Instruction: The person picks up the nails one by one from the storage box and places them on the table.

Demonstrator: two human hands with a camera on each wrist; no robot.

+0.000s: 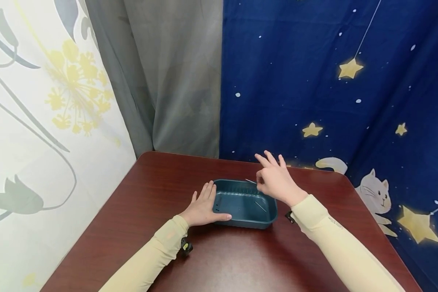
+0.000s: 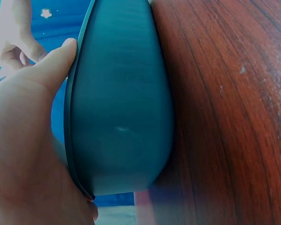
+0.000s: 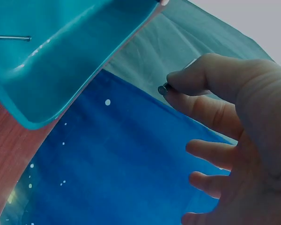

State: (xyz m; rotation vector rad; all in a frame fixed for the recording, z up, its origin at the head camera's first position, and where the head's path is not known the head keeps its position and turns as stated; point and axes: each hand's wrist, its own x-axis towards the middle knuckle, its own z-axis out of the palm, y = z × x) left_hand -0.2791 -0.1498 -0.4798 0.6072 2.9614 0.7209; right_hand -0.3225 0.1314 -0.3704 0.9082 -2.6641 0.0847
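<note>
A dark teal plastic tray (image 1: 242, 223) stands on the table. My left hand (image 1: 203, 207) rests on its left end, fingers straight along the rim and thumb laid across the near left corner. In the left wrist view the thumb (image 2: 61, 61) touches the tray's edge. Above the tray's far right part, my right hand (image 1: 279, 184) pinches a thin metal nail (image 1: 250, 181) between thumb and index finger, the other fingers spread. The right wrist view shows its flat head (image 3: 163, 89) at the fingertips. Another nail (image 1: 260, 207) lies on the tray floor.
The reddish-brown wooden table (image 1: 226, 263) extends around the tray. Behind it hang a grey curtain (image 1: 182, 81) and a blue curtain with stars (image 1: 284, 81). A white patterned curtain (image 1: 40, 142) is at the left. Small dark spots show inside the tray's left end.
</note>
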